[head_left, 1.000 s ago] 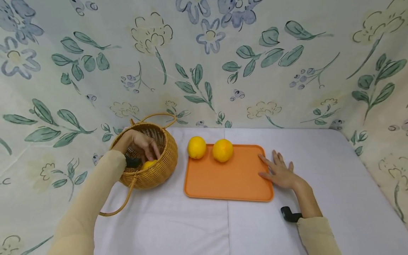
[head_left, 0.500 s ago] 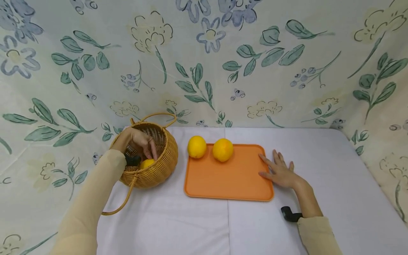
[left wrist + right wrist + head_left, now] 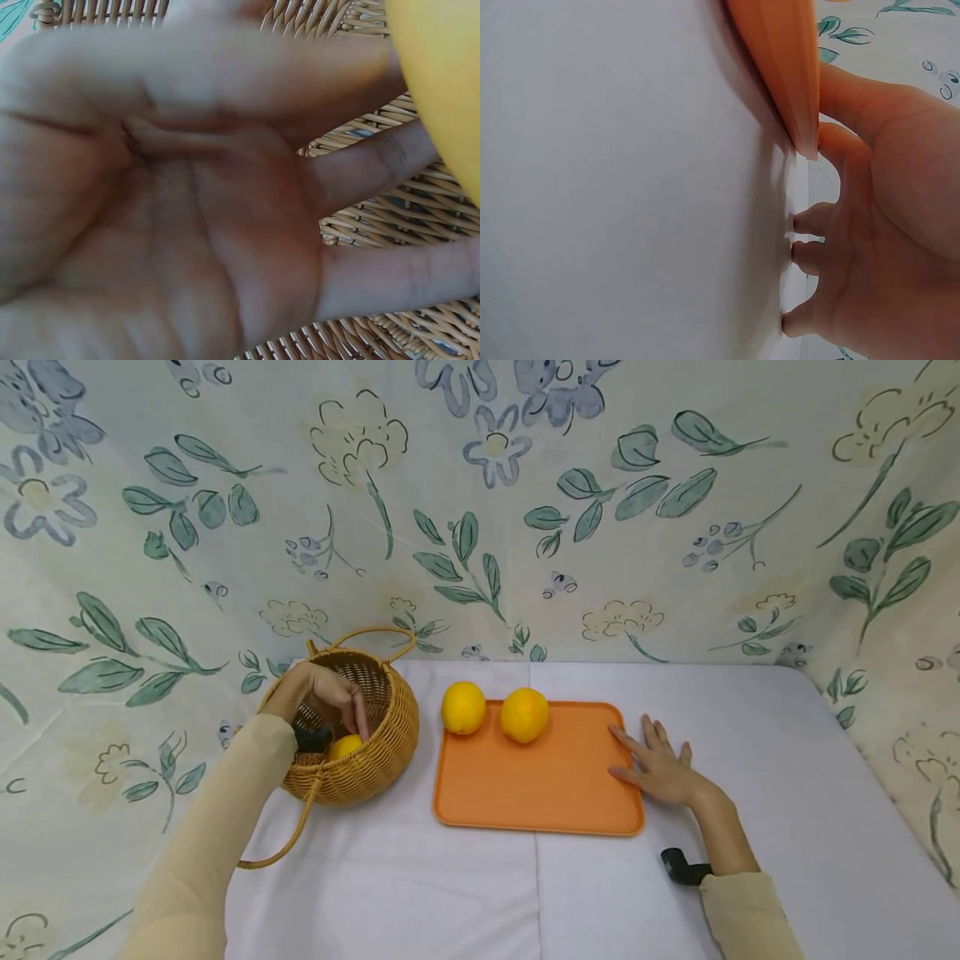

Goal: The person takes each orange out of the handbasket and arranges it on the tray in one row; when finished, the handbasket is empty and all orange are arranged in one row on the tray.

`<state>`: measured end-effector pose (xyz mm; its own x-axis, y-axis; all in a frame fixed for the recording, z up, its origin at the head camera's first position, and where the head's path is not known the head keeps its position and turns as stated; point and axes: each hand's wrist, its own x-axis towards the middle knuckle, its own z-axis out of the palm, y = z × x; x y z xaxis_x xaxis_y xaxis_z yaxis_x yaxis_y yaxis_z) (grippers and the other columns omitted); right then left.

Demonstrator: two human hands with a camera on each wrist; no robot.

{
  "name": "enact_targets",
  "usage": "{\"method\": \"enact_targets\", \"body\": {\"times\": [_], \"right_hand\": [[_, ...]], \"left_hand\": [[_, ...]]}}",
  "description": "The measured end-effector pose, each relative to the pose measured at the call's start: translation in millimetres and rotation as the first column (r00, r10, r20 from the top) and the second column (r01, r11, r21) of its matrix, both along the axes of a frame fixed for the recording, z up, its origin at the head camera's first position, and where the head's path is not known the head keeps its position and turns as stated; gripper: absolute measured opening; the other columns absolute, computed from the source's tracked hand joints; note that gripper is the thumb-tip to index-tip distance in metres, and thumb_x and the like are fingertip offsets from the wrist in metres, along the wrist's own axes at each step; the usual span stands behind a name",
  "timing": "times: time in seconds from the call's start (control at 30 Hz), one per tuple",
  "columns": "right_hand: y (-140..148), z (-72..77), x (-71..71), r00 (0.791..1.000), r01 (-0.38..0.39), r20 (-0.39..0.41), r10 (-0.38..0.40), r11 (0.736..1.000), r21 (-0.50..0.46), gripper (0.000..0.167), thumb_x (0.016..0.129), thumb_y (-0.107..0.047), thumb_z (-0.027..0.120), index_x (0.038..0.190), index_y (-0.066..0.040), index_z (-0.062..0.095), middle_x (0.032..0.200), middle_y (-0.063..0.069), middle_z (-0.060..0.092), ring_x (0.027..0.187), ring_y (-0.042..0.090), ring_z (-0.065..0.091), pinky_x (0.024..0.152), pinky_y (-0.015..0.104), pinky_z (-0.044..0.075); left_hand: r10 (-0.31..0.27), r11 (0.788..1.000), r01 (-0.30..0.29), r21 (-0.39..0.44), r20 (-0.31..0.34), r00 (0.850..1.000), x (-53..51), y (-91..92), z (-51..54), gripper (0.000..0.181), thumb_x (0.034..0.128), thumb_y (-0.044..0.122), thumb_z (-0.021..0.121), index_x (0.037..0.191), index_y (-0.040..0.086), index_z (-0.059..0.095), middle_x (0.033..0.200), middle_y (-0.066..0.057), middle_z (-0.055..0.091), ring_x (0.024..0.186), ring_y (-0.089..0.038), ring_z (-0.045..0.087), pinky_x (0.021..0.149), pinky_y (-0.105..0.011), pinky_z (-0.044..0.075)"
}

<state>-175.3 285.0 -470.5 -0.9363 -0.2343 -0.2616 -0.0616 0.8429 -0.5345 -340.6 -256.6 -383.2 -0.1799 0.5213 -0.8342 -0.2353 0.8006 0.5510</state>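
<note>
The left hand (image 3: pixel 335 697) reaches down inside a round wicker basket (image 3: pixel 382 743). Its thumb and fingers lie against a yellow-orange orange (image 3: pixel 346 747) in there; in the left wrist view that orange (image 3: pixel 450 82) sits at the fingertips, the palm apart from it. Two more oranges are at the back of a flat orange tray (image 3: pixel 540 789): one orange (image 3: pixel 463 707) at the left back corner, another orange (image 3: pixel 524 715) just right of it. The right hand (image 3: pixel 663 767) lies spread at the tray's right edge, thumb and a finger touching the rim, other fingertips on the cloth.
One basket handle (image 3: pixel 288 852) hangs down to the white tablecloth (image 3: pixel 390 893), the other handle (image 3: pixel 375 630) stands at the back. Behind the table hangs a floral curtain (image 3: pixel 480 527). A black wrist camera (image 3: pixel 682 867) sits by the right sleeve.
Inside the basket the left hand's fingers have shifted slightly around the orange, which shows a little more. The right hand, tray and the two other oranges stay in place.
</note>
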Motion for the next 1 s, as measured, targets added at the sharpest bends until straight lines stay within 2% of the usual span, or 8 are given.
{"method": "enact_targets", "body": {"times": [0.17,0.33,0.6,0.73,0.9,1.0], "right_hand": [[-0.2,-0.2,0.3,1.0,-0.003,-0.006,0.003,1.0,-0.002,0.082,0.099,-0.052,0.062,0.163,-0.013,0.029,0.166,0.039,-0.01,0.152,0.061,-0.011,0.108,0.085,-0.015],[-0.4,0.2,0.5,1.0,-0.001,-0.002,0.001,1.0,-0.001,0.082,0.099,-0.051,0.062,0.163,-0.012,0.028,0.166,0.039,-0.01,0.152,0.061,-0.012,0.108,0.085,-0.016],[0.3,0.1,0.5,1.0,0.001,0.003,-0.001,1.0,0.001,0.082,0.099,-0.052,0.062,0.163,-0.012,0.028,0.166,0.039,-0.011,0.152,0.061,-0.013,0.108,0.084,-0.016],[0.2,-0.3,0.5,1.0,0.002,0.003,-0.002,1.0,-0.002,0.082,0.1,-0.051,0.062,0.163,-0.013,0.028,0.166,0.038,-0.011,0.152,0.061,-0.013,0.109,0.084,-0.017],[-0.2,-1.3,0.1,1.0,0.008,0.001,-0.008,1.0,0.004,0.082,0.099,-0.052,0.062,0.163,-0.013,0.028,0.166,0.038,-0.01,0.153,0.06,-0.012,0.109,0.084,-0.016],[0.2,-1.8,-0.1,1.0,0.009,-0.001,-0.009,1.0,0.01,0.083,0.099,-0.052,0.062,0.163,-0.013,0.028,0.166,0.038,-0.01,0.153,0.06,-0.011,0.109,0.084,-0.016]], "left_hand": [[-0.026,1.0,0.025,0.019,0.023,0.999,0.6,0.5,-0.1,0.025,0.0974,0.0,0.063,0.103,0.013,0.083,0.111,-0.001,0.076,0.098,-0.014,0.068,0.083,-0.034,0.06],[-0.056,0.998,0.055,0.022,0.022,0.998,0.9,2.1,0.6,0.026,0.0923,-0.004,0.069,0.104,0.015,0.082,0.097,0.002,0.077,0.085,-0.01,0.067,0.081,-0.028,0.059],[-0.056,0.998,0.056,0.002,0.002,0.998,0.4,0.8,-2.8,0.029,0.0914,-0.008,0.069,0.104,0.014,0.082,0.091,0.003,0.076,0.082,-0.008,0.066,0.079,-0.024,0.058],[-0.066,0.998,0.066,0.007,-0.028,0.997,-1.0,-4.5,-2.5,0.027,0.0907,-0.006,0.07,0.111,0.009,0.081,0.098,0.001,0.076,0.083,-0.008,0.065,0.079,-0.022,0.057],[-0.08,0.997,0.081,0.002,-0.1,0.992,-3.0,-9.9,1.1,0.029,0.0914,0.001,0.071,0.119,0.007,0.078,0.109,0.0,0.074,0.08,-0.007,0.06,0.076,-0.02,0.054],[-0.087,0.996,0.089,0.004,-0.164,0.983,-3.4,-12.3,4.5,0.029,0.0924,0.003,0.071,0.12,0.006,0.077,0.11,0.001,0.075,0.076,-0.005,0.056,0.071,-0.019,0.051]]}}
